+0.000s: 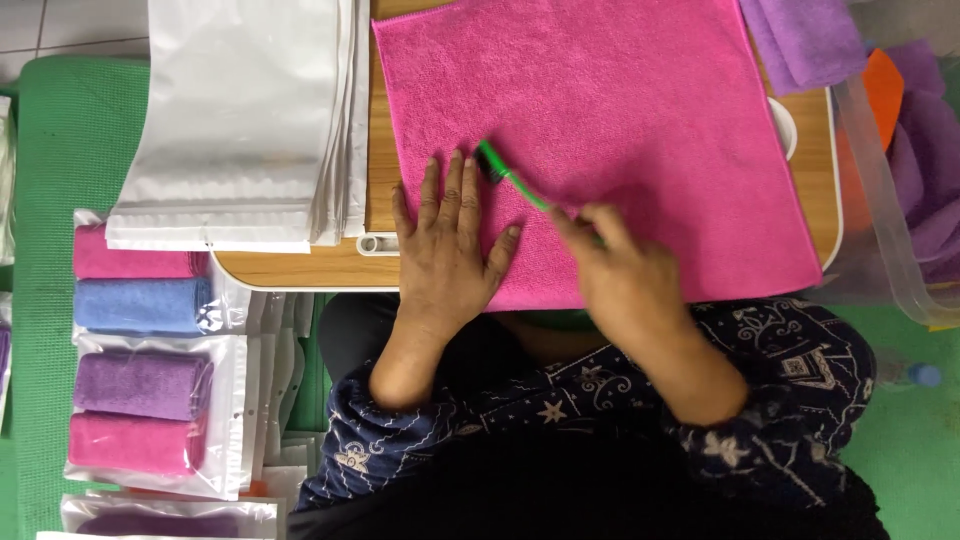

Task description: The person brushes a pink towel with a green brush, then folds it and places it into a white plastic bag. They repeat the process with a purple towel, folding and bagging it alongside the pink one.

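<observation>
A bright pink cloth (620,110) lies spread flat on a small wooden table (300,268). My left hand (450,240) rests palm down on the cloth's near left part, fingers apart. My right hand (625,275) grips a thin green brush (510,175) by its handle. The brush's dark head touches the cloth just right of my left fingertips.
A stack of white plastic bags (240,120) covers the table's left end. Bagged rolled cloths in pink (130,255), blue (140,305) and purple (140,385) lie on the green mat (60,150) at left. Purple cloths (805,35) and a clear bin (890,200) sit at right.
</observation>
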